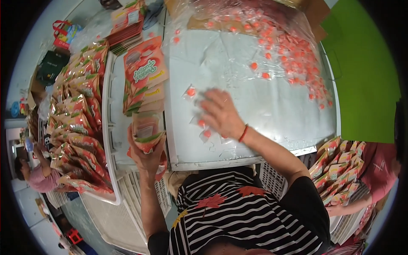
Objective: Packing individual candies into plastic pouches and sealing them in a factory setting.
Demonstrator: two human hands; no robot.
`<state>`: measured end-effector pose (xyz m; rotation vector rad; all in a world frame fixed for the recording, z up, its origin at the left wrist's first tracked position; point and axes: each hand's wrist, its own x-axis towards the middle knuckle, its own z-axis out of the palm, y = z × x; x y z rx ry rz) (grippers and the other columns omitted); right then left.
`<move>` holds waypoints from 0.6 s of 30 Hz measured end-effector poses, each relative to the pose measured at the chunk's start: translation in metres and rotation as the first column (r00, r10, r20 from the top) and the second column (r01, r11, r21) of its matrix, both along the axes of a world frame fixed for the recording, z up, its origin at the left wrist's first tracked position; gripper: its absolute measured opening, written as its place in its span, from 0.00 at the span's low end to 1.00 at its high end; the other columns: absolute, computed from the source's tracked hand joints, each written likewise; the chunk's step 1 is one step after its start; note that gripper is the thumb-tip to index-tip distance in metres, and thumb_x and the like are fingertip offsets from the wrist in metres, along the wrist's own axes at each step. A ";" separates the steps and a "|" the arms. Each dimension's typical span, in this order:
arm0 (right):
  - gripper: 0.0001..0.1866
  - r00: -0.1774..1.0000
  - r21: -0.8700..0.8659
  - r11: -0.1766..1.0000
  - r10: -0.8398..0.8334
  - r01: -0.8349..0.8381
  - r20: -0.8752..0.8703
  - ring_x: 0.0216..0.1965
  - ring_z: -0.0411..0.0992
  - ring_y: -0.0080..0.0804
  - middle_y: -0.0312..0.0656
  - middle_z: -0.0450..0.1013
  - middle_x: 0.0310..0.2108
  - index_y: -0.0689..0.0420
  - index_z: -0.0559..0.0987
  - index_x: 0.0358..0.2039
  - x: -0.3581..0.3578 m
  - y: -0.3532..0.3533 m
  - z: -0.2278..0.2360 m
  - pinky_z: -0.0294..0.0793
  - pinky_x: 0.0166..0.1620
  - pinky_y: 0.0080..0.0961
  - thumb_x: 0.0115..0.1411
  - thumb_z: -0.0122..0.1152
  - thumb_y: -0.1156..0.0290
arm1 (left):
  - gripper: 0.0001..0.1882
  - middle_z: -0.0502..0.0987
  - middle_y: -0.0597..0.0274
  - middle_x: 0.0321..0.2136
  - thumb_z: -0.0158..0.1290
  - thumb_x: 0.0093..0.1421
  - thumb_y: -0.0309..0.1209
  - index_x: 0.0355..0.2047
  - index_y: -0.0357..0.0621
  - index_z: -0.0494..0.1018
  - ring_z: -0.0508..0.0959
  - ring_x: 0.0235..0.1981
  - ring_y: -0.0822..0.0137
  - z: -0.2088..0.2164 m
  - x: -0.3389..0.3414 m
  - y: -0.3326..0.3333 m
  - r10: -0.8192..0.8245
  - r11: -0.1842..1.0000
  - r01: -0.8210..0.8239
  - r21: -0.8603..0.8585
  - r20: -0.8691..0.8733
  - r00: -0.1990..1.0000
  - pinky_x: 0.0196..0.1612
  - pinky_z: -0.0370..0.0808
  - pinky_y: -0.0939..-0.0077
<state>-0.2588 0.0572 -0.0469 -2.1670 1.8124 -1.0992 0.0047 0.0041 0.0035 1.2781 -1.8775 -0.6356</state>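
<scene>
My left hand (pixel 147 156) is closed round a candy pouch (pixel 145 126) that stands upright with its mouth gaping, at the left edge of the white table. My right hand (pixel 222 114), blurred at the fingertips, is low over the tabletop with its fingers apart. Close to those fingers lie small wrapped red candies: one candy (pixel 191 92) just beyond them, another candy (pixel 207 133) by the palm. Part of the candies there is hidden under the hand. Flat pouches (pixel 145 70) in red and orange overlap one another beyond my left hand.
Many wrapped candies (pixel 293 59) spill over clear plastic at the table's far right. A white crate (pixel 111 170) of filled pouches (pixel 78 123) stands at left. More pouches (pixel 338 170) are at right, beside a person in a red shirt (pixel 377 172). Cardboard (pixel 314 15) borders the far side.
</scene>
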 end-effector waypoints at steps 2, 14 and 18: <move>0.17 0.981 -0.130 0.972 -0.195 0.194 0.001 0.57 0.61 0.52 0.51 0.67 0.50 0.58 0.73 0.47 -0.051 -0.010 0.002 0.60 0.58 0.44 0.57 0.56 0.69 | 0.48 0.72 0.44 0.47 0.69 0.40 0.26 0.60 0.36 0.54 0.75 0.46 0.56 0.004 0.002 -0.002 0.020 0.997 -0.013 -0.079 0.086 0.996 0.48 0.72 0.68; 0.15 0.830 0.178 0.814 -0.520 0.553 -0.201 0.49 0.69 0.52 0.52 0.69 0.50 0.60 0.72 0.47 -0.247 -0.052 -0.035 0.69 0.51 0.40 0.63 0.44 0.70 | 0.47 0.67 0.45 0.49 0.67 0.43 0.26 0.60 0.33 0.52 0.70 0.48 0.56 0.005 -0.008 -0.004 -0.029 0.999 0.027 0.033 0.047 0.999 0.52 0.68 0.67; 0.16 0.907 0.004 0.912 -0.409 0.410 0.104 0.47 0.71 0.51 0.53 0.71 0.48 0.59 0.72 0.49 -0.231 -0.055 -0.053 0.70 0.50 0.38 0.64 0.45 0.67 | 0.46 0.67 0.46 0.49 0.67 0.43 0.25 0.60 0.34 0.52 0.70 0.48 0.57 0.001 -0.008 -0.006 -0.032 0.999 0.032 -0.005 0.045 0.998 0.51 0.68 0.67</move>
